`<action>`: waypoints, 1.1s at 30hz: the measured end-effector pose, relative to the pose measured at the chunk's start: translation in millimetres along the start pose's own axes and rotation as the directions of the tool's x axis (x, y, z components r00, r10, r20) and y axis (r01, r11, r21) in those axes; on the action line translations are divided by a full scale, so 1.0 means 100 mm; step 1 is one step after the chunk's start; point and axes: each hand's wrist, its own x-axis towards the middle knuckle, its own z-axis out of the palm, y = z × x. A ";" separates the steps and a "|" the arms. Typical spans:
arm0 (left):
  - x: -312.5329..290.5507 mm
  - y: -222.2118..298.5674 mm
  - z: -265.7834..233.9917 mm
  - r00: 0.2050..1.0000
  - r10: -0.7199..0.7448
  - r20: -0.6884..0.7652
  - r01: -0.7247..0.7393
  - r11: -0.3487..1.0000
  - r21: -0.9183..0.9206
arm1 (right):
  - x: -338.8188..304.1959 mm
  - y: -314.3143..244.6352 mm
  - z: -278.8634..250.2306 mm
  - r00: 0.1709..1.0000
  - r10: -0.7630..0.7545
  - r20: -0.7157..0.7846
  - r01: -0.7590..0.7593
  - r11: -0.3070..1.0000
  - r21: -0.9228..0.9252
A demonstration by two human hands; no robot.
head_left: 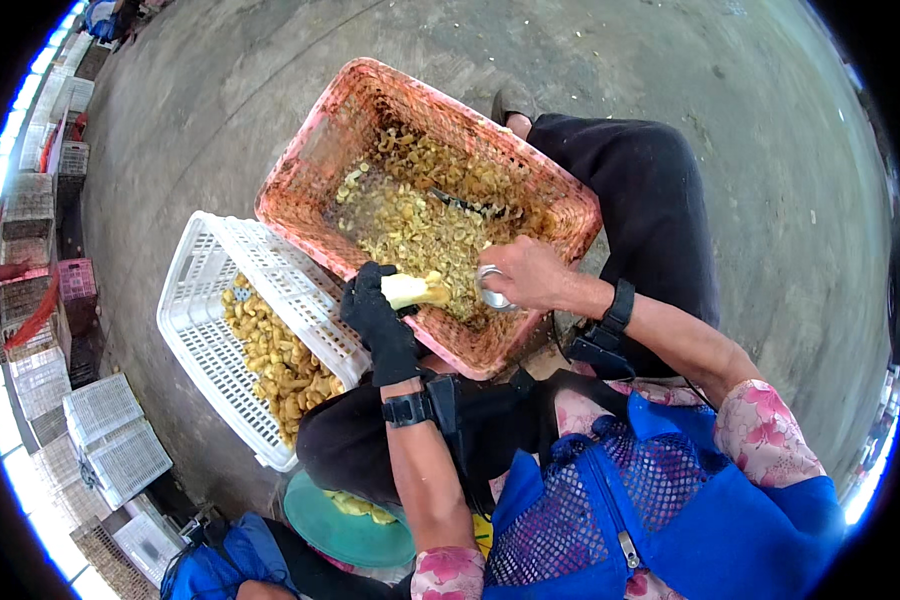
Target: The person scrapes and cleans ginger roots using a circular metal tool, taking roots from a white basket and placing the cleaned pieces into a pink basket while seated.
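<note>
My left hand (378,318), in a black glove, is closed around a ginger root (415,290). The root looks pale and peeled at its left part, yellow-brown at its right end. Bare, my right hand (530,273) grips a ring-shaped silver metal tool (492,288), just right of the root; its exact kind is unclear. Both hands are over the near side of a pink plastic basket (315,135), which holds a layer of peelings (420,230). A dark slender object (460,203) lies among those peelings.
Left of the pink basket, a white crate (195,300) holds many ginger roots (280,360). A green basin (340,525) with pale pieces stands beside my left leg. Another person's blue clothing (225,565) shows at lower left. Stacked crates (115,440) line the left side of the concrete floor (770,200).
</note>
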 end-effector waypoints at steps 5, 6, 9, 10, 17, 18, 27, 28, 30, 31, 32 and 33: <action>0.01 -0.09 -0.01 0.969 -0.232 0.086 0.241 0.963 -0.122 | 0.16 -0.20 0.23 0.959 -0.162 -0.230 0.221 0.941 0.256; 0.01 -0.10 0.01 0.968 -0.232 0.099 0.243 0.961 -0.130 | 0.18 -0.22 0.29 0.948 -0.180 -0.262 0.249 0.931 0.265; 0.01 -0.17 0.02 0.971 -0.207 0.117 0.222 0.966 -0.133 | 0.24 -0.18 0.47 0.938 -0.146 -0.314 0.246 0.920 0.306; -0.01 -0.18 0.03 0.974 -0.195 0.113 0.209 0.969 -0.129 | 0.23 -0.18 0.49 0.942 -0.118 -0.313 0.213 0.933 0.290; -0.05 -0.21 0.13 0.984 -0.132 0.118 0.145 0.983 -0.114 | 0.31 -0.25 0.61 0.928 -0.094 -0.361 0.178 0.962 0.207; -0.04 -0.23 0.13 0.982 -0.158 0.105 0.170 0.979 -0.112 | 0.32 -0.27 0.59 0.928 -0.099 -0.359 0.177 0.965 0.193; 0.40 -0.62 -0.39 0.927 0.105 0.359 -0.130 0.990 0.046 | 0.15 0.53 0.47 0.962 -0.050 -0.267 0.075 0.994 0.084; 0.33 -0.49 -0.31 0.902 0.126 0.414 -0.163 0.985 0.055 | 0.14 0.56 0.41 0.966 -0.039 -0.257 0.062 0.995 0.082; 0.21 -0.39 -0.24 0.975 0.109 0.192 -0.099 0.993 -0.061 | 0.26 0.21 0.34 0.978 -0.049 -0.204 0.094 0.972 0.214; 0.21 -0.37 -0.22 0.991 0.083 0.101 -0.071 0.991 -0.114 | 0.31 0.04 0.32 0.985 -0.041 -0.170 0.088 0.957 0.276; 0.21 -0.36 -0.22 0.998 0.056 0.007 -0.054 0.984 -0.172 | 0.37 -0.13 0.31 0.990 -0.035 -0.134 0.078 0.939 0.335; 0.18 -0.31 -0.07 0.992 -0.059 0.116 0.079 0.982 -0.174 | 0.36 -0.13 0.36 0.979 -0.007 -0.203 0.085 0.922 0.378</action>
